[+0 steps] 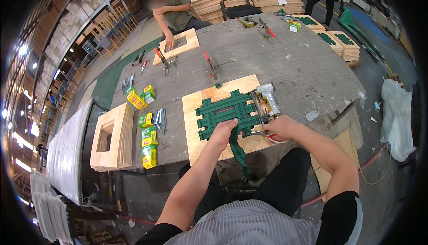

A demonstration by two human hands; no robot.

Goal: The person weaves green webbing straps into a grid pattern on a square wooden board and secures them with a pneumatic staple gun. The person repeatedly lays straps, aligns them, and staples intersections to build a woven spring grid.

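A square plywood panel [192, 135] lies at the table's near edge, with green webbing straps [223, 111] woven across its middle. My left hand [224, 132] is closed on a loose green strap [239, 153] at the panel's near side; the strap's tail hangs over the edge toward my lap. In my right hand [281, 128] is a pair of scissors [277, 140] with red handles, its blades pointing left to the strap. A silver pneumatic staple gun [269, 98] rests just beyond my right hand, by the panel's right edge.
Yellow-green staple boxes [149, 135] and loose staple strips [160, 119] lie to the left, beside a stack of plywood frames [111, 140]. Across the grey table [285, 66], a co-worker [178, 8] touches another frame [191, 40]. Webbed panels [343, 39] are stacked at the far right.
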